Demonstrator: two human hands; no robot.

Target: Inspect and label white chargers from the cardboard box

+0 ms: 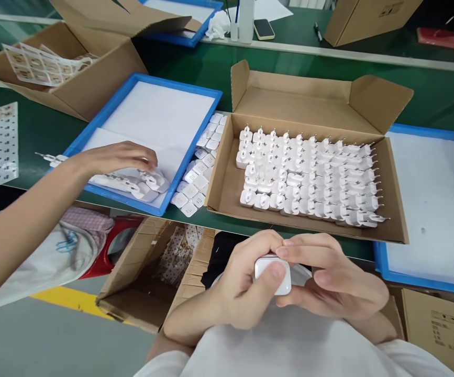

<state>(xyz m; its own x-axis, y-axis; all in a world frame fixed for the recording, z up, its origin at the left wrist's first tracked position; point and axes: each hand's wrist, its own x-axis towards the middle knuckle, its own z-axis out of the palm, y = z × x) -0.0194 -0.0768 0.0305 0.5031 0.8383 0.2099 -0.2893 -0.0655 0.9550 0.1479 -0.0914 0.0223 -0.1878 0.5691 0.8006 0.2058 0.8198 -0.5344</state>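
Close to my body, a small white square charger (273, 274) is held between both hands. My left hand (246, 285) wraps around it, thumb pressed on its face. The fingers of my right hand (329, 275) pinch it along its right and upper edges. Beyond my hands, an open cardboard box (222, 180) holds rows of white chargers (309, 178) with their pins pointing up. Left of that box lie several loose white chargers (195, 183) without visible pins. The underside of the charger in my hands is hidden.
A co-worker's hand (124, 157) reaches over chargers in a blue-rimmed tray (148, 104). Another blue-rimmed tray (434, 209) lies at right. A box of peeled sheets (65, 89) stands at far left, a scrap box (132, 283) below the bench. A phone (264, 29) rests on the shelf.
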